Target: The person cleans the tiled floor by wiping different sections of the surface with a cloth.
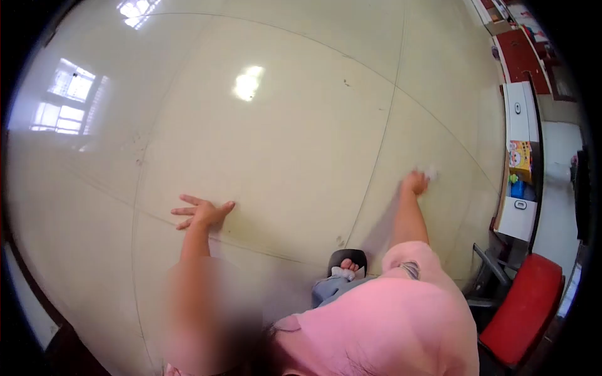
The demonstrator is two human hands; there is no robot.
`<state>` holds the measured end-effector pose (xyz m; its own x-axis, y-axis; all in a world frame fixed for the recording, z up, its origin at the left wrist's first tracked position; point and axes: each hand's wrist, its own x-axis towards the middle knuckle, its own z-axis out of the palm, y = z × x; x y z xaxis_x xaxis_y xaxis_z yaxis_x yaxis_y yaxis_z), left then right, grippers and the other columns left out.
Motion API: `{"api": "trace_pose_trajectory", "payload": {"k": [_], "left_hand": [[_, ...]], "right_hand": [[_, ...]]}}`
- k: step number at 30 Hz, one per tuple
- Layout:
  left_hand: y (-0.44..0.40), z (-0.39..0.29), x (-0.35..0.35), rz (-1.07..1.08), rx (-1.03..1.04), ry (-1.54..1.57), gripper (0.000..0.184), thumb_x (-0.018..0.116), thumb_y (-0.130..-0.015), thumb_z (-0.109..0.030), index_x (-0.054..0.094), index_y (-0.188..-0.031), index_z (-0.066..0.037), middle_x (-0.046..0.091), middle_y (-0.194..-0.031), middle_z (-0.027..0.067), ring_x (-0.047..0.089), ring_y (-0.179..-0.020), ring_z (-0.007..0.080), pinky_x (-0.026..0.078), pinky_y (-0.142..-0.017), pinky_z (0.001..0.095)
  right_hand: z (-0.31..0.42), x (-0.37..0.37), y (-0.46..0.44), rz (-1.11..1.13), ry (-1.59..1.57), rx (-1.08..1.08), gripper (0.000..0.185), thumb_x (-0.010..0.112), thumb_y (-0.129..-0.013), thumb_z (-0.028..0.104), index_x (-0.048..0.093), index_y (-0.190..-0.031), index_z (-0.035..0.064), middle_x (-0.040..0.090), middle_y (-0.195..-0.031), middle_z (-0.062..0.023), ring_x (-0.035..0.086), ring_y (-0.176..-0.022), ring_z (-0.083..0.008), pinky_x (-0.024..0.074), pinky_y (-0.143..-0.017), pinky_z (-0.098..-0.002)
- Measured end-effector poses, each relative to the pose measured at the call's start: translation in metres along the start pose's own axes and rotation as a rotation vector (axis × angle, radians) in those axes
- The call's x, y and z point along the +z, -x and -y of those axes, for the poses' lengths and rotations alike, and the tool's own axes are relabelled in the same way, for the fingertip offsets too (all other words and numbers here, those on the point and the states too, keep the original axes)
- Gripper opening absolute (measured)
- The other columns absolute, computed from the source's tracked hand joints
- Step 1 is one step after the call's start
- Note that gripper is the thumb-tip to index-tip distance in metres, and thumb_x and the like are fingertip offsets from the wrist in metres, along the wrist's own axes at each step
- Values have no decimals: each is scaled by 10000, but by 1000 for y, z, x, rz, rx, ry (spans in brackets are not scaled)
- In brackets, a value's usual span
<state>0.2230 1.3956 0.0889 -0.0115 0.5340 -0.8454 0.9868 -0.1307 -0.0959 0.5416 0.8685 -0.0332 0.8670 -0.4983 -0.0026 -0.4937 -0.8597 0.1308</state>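
My left hand is held over the pale tiled floor, fingers spread and nothing in it. Farther right, my right hand is low over the floor with its fingers curled. Beside its fingertips shows a small whitish blurred patch, too indistinct to name. Whether the fingers hold it I cannot make out. Between my arms, near the bottom, a foot in a dark slipper rests on the floor.
A red-seated chair stands at the lower right. Along the right edge runs a white cabinet with an open compartment holding a yellow box and a blue item. Window reflections shine on the floor at the upper left.
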Motion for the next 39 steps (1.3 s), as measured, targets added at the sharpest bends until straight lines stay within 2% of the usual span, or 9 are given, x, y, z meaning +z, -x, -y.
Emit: {"api": "trace_pose_trajectory", "payload": {"k": [10, 14, 17, 19, 25, 27, 32, 34, 39], "left_hand": [[15, -27, -12, 64, -203, -96, 1344, 657, -592, -644, -332, -1246, -12, -255, -1285, 382, -66, -1180, 623, 143, -966, 626], [-12, -11, 7, 51, -163, -164, 1364, 659, -584, -649, -337, -1229, 23, -267, -1258, 408, -93, -1177, 622, 112, -962, 635], [-4, -14, 1, 27, -127, -94, 1380, 675, -576, -636, -336, -1214, 54, -274, -1236, 428, -114, -1159, 636, 91, -956, 642], [4, -20, -1, 26, -157, -74, 1383, 686, -575, -624, -337, -1214, 51, -281, -1233, 426, -120, -1149, 644, 93, -953, 646], [0, -21, -1, 52, -168, -110, 1392, 699, -560, -623, -322, -1227, 48, -296, -1229, 421, -90, -1147, 654, 130, -943, 650], [2, -23, -5, 77, -184, -98, 1398, 693, -561, -631, -336, -1209, 59, -299, -1213, 433, -88, -1131, 667, 125, -938, 653], [-7, -18, -3, 94, -220, -109, 1400, 689, -546, -645, -328, -1229, 32, -309, -1218, 421, -42, -1146, 661, 153, -944, 645], [-9, -20, -1, 102, -191, -141, 1398, 686, -548, -647, -326, -1230, 34, -310, -1217, 421, -59, -1146, 659, 153, -948, 640], [-3, -22, -5, 85, -210, -118, 1401, 688, -543, -648, -320, -1232, 40, -308, -1223, 418, -80, -1147, 655, 146, -950, 641]], "right_hand": [[418, -81, 230, -269, -846, -919, 78, 494, -753, 92, 553, -773, 45, 565, -784, -161, 523, -729, -322, 399, -623, -442], [434, -98, 336, -27, -848, -1563, 257, 506, -725, 58, 643, -938, 101, 590, -1076, -59, 532, -967, -272, 405, -874, -374], [427, -125, 324, 229, -1157, -1585, 280, 478, -741, 96, 631, -972, 132, 552, -1146, -61, 496, -1023, -254, 385, -905, -355], [404, -134, 254, -135, -1471, -1419, 171, 507, -780, 83, 639, -887, 61, 609, -967, -118, 538, -949, -275, 404, -868, -362], [212, -109, -30, -498, -783, -503, 346, 489, -734, -58, 598, -1045, 48, 563, -1092, -132, 503, -1055, -261, 394, -898, -321], [145, -69, -91, 106, -929, 39, 334, 512, -807, 157, 567, -1135, 127, 537, -1144, -131, 509, -1042, -269, 402, -894, -337], [219, -53, -69, -222, -184, -145, 392, 519, -798, 326, 559, -1148, 154, 475, -1224, -114, 551, -961, -295, 445, -832, -380], [315, -45, -59, -164, -708, -152, 267, 541, -760, 266, 596, -929, 66, 598, -939, -166, 577, -853, -319, 444, -733, -420], [515, -91, 120, -58, -716, -761, 242, 433, -825, 169, 606, -981, 102, 548, -1060, -125, 501, -977, -287, 417, -825, -390]]}}
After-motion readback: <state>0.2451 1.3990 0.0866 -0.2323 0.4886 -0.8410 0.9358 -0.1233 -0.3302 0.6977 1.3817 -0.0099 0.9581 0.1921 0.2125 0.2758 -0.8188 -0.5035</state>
